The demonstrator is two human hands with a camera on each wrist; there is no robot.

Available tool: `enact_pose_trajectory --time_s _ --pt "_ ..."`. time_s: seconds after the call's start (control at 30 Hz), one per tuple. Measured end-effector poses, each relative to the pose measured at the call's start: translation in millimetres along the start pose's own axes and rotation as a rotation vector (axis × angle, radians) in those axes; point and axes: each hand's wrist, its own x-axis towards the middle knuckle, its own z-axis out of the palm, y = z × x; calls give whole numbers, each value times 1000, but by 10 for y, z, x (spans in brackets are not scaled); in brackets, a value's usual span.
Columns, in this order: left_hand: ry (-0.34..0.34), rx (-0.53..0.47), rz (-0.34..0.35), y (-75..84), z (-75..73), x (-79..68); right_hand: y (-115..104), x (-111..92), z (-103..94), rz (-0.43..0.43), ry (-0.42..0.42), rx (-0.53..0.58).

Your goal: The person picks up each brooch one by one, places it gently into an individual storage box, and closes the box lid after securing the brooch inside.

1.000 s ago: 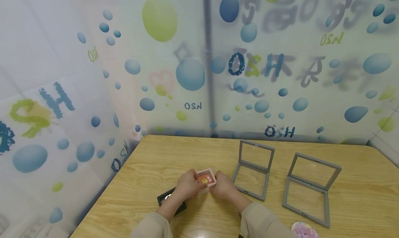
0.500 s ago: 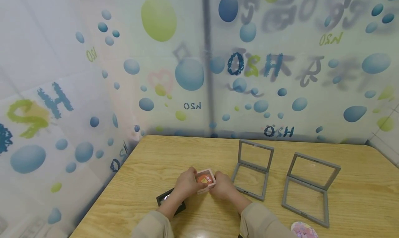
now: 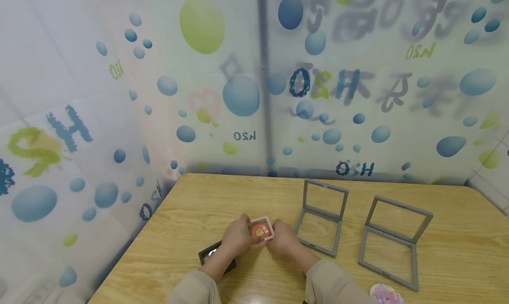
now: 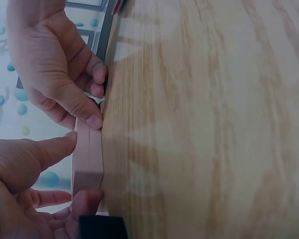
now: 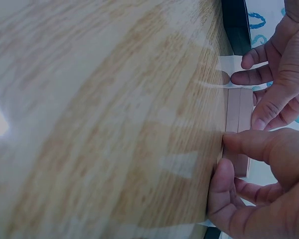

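a person's left hand (image 3: 238, 237), at nine o'clock, and right hand (image 3: 284, 237), at three, pinch a pale pink box (image 4: 88, 162) between them at a wooden table (image 3: 226, 198), an orange disc (image 3: 260, 229) inside it. a black case (image 3: 209, 248) lies at the box's eight o'clock, a hinged grey frame (image 3: 322, 214) at three, a second grey frame (image 3: 391, 236) beyond, a round card (image 3: 385, 294) at four.

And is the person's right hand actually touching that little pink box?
Touching. The left wrist view shows it: the right hand has its thumb tip pressed against the pink box near one end, with no gap between.
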Motion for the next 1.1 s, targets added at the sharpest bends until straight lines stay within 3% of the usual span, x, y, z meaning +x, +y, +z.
enact_pose_trajectory --time_s 0.57,1.1 --pt "-13 20 4 23 -4 -5 22 11 7 -6 22 -7" --pt "-31 -9 -22 -9 0 11 -35 4 -20 94 -38 25"
